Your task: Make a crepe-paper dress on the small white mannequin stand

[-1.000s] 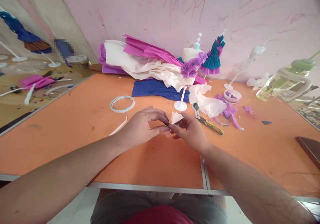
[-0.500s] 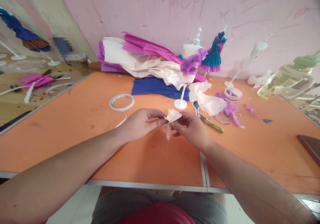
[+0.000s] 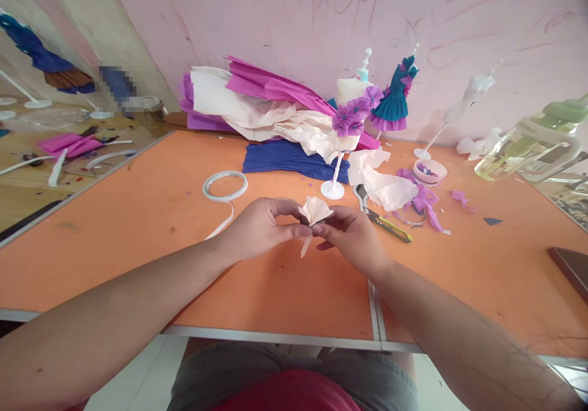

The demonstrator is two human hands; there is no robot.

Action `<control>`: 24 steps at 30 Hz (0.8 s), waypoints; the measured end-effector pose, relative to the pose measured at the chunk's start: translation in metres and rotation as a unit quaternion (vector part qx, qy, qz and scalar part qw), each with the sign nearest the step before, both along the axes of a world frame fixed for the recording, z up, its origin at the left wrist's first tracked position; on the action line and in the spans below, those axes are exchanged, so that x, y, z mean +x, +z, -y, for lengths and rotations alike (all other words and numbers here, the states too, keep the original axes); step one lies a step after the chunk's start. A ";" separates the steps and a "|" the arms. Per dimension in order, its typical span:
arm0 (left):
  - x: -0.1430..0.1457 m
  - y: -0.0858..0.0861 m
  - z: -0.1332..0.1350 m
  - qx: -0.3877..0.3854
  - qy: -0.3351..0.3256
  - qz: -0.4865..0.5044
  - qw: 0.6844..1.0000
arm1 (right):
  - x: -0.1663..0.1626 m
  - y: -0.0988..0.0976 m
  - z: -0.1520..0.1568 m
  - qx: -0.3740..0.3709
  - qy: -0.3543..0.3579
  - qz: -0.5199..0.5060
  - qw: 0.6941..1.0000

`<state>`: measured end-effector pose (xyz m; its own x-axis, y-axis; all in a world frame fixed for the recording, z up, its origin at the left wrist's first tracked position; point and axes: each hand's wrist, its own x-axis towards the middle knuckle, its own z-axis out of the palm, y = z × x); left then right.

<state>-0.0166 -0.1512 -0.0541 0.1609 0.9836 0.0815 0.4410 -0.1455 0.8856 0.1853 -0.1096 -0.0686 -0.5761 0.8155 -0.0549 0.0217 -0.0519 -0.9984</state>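
A small piece of cream crepe paper is pinched between both my hands above the orange table. Its upper part fans out like petals, and a narrow tail hangs below the fingers. My left hand grips it from the left with thumb and fingers; my right hand does the same from the right, the thumbs nearly touching. Just beyond stands a small white dress form with purple paper flowers. Right of it, a yellow-and-grey cutter lies by a cream paper scrap.
A roll of white tape lies left with its end trailing. Blue crepe paper and cream and magenta sheets are heaped behind. At the right are a pink bowl, a green-lidded bottle and a dark flat object.
My left thumb has moved right to the pinched middle of the cream paper, beside my right thumb. The top now spreads more upright, and less tail shows below.
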 end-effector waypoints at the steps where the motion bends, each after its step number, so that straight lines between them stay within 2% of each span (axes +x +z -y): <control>1: -0.001 0.000 0.000 -0.008 -0.007 0.008 1.000 | 0.001 0.000 -0.001 -0.004 0.006 -0.006 1.000; 9: -0.013 -0.007 -0.006 -0.107 -0.087 0.062 0.988 | 0.001 -0.002 -0.002 -0.016 0.046 -0.017 0.999; 13: -0.013 -0.013 -0.009 -0.140 -0.093 0.079 0.983 | 0.001 -0.003 -0.002 -0.005 0.068 -0.002 0.998; 15: -0.010 -0.015 -0.009 -0.121 -0.078 0.101 0.984 | 0.001 -0.004 -0.003 0.001 0.062 -0.001 0.998; 18: -0.006 -0.013 -0.008 -0.043 -0.034 0.110 0.992 | 0.001 -0.003 -0.003 -0.002 0.052 0.001 0.999; 21: -0.004 -0.007 -0.004 0.027 -0.025 0.044 0.998 | 0.001 -0.001 -0.002 0.009 0.020 0.013 1.000; 24: -0.003 -0.001 -0.001 0.040 -0.023 -0.002 0.999 | -0.001 0.001 -0.001 0.017 0.003 0.016 1.000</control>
